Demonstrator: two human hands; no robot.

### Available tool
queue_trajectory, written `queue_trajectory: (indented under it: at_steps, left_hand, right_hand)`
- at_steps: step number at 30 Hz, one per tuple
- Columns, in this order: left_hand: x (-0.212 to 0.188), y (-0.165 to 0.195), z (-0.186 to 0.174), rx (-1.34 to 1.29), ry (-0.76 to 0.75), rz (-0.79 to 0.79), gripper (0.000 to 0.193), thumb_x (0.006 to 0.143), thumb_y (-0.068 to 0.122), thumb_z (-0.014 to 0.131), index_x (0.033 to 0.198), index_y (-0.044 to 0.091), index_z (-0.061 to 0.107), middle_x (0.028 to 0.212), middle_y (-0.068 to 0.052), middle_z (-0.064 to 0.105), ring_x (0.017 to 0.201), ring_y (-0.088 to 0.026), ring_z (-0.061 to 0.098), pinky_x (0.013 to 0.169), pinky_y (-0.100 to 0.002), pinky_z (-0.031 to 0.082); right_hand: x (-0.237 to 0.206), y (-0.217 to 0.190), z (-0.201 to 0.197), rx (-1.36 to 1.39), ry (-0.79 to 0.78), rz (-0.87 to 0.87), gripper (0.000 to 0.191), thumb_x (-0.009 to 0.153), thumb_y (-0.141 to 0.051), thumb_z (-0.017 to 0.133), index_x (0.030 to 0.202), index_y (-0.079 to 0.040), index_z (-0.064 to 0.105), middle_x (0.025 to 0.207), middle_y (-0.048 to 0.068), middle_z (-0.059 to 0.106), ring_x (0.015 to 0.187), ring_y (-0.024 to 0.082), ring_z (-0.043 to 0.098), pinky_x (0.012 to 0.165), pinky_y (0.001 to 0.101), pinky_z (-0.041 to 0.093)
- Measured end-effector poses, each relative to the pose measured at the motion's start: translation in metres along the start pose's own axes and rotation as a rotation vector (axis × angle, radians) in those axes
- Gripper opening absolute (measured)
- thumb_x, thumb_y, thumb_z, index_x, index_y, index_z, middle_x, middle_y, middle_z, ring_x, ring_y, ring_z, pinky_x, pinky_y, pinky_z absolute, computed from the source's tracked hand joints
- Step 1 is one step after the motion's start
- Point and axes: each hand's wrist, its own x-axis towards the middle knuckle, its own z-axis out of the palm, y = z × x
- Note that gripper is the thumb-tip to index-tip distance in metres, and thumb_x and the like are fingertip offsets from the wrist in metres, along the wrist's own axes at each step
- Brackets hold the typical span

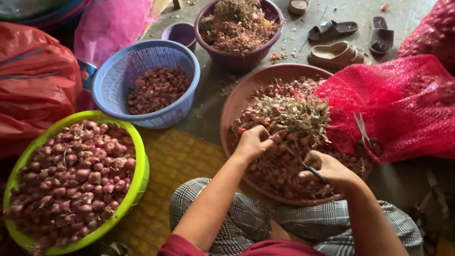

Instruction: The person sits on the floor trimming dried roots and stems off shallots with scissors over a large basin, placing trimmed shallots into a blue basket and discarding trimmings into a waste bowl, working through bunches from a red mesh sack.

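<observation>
While the person sat cross-legged on the floor, both hands worked over the wide brown basin (237, 102), which lay directly ahead of the knees and was heaped with shallots and dry roots (294, 116). The left hand (251, 142) was closed on a shallot (274, 138) at the near edge of the root tangle, fingers pinched together around it. The right hand (327, 168) was clamped on the dark handle of a small knife (303, 163), whose thin blade ran up and to the left, its tip almost touching the held shallot. So the blade's long axis pointed from the right hand toward the left, and the two hands were near each other, the left one nearer the heap.

To the left stood a green basin (140, 182) full of trimmed shallots, well apart from the hands, and beyond it a blue basket (109, 76) partly filled. A red mesh sack (403, 102) overlapped the brown basin's right rim, with scissors (366, 137) lying on it just beside the right hand. A woven mat (180, 159) left open room between the basins. A purple tub (237, 59) of trimmings stood farther off.
</observation>
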Motion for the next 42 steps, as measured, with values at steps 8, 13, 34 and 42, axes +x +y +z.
queue_trajectory:
  at_steps: [8, 13, 34, 42]
  left_hand:
    - [-0.020, -0.001, 0.015, -0.320, -0.024, -0.158, 0.028, 0.073, 0.019, 0.090, 0.088, 0.004, 0.071, 0.082, -0.002, 0.072, 0.076, -0.008, 0.063, 0.070, -0.028, 0.053]
    - [-0.016, -0.012, 0.025, -0.444, -0.010, -0.176, 0.024, 0.078, 0.017, 0.088, 0.084, 0.003, 0.070, 0.079, -0.001, 0.070, 0.072, -0.007, 0.060, 0.066, -0.026, 0.053]
    - [0.008, 0.036, 0.018, -0.462, -0.097, -0.225, 0.021, 0.083, 0.014, 0.081, 0.092, 0.000, 0.070, 0.078, -0.007, 0.074, 0.063, -0.012, 0.069, 0.055, -0.030, 0.055]
    - [0.006, 0.006, 0.032, -0.298, 0.004, -0.094, 0.013, 0.086, 0.009, 0.081, 0.091, 0.002, 0.071, 0.081, -0.006, 0.072, 0.069, -0.009, 0.065, 0.062, -0.025, 0.055]
  right_hand:
    - [0.022, -0.009, 0.027, 0.190, -0.002, -0.003, 0.043, 0.071, -0.023, 0.087, 0.096, -0.004, 0.059, 0.064, 0.009, 0.066, 0.048, 0.015, 0.058, 0.042, 0.0297, 0.040]
    - [0.027, 0.006, 0.025, 0.222, 0.040, -0.170, 0.043, 0.074, -0.021, 0.091, 0.094, -0.001, 0.059, 0.063, 0.005, 0.065, 0.051, 0.009, 0.055, 0.044, 0.0254, 0.039]
    - [0.009, 0.006, -0.005, 0.256, -0.002, -0.085, 0.056, 0.070, -0.036, 0.089, 0.102, -0.001, 0.060, 0.072, 0.005, 0.066, 0.059, 0.012, 0.063, 0.050, 0.0277, 0.050]
    - [0.041, 0.023, 0.013, 0.352, 0.107, -0.266, 0.048, 0.075, -0.019, 0.095, 0.099, 0.003, 0.059, 0.072, 0.005, 0.063, 0.059, 0.009, 0.054, 0.048, 0.0220, 0.039]
